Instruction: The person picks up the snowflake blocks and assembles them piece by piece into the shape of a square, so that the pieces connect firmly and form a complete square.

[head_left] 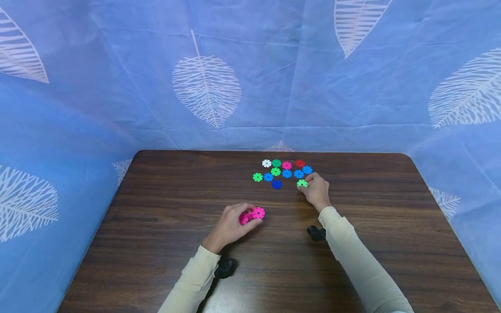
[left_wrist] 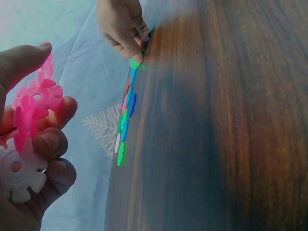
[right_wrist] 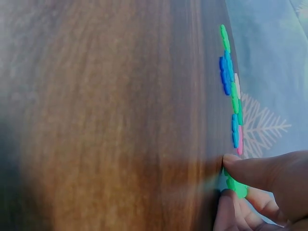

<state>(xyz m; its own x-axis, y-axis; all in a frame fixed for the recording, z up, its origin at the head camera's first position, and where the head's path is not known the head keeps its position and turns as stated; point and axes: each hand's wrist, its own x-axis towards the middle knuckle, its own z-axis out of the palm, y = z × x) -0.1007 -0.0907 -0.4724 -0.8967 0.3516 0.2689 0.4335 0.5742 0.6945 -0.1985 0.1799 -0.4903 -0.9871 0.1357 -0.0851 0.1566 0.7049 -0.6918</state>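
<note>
My left hand (head_left: pixel 228 224) grips a small chain of interlocked pink notched discs (head_left: pixel 258 212) above the table. In the left wrist view a whitish notched disc (left_wrist: pixel 30 179) sits at the lower end of that chain, against the fingers. Farther off, my right hand (head_left: pixel 318 191) pinches a light green notched disc (head_left: pixel 302 183) between thumb and fingers at the right side of a group of loose discs. Close to it lie a blue disc (head_left: pixel 298 174) and another blue disc (head_left: pixel 307 170). The fingers partly cover the green disc.
Toward the table's back edge lie more flat discs: a white one (head_left: pixel 266 163), a dark green one (head_left: pixel 276 163), a pink one (head_left: pixel 287 165), a red one (head_left: pixel 300 163) and a dark blue one (head_left: pixel 276 184). Blue leaf-patterned cloth (head_left: pixel 250 87) hangs around the wooden table (head_left: pixel 164 208).
</note>
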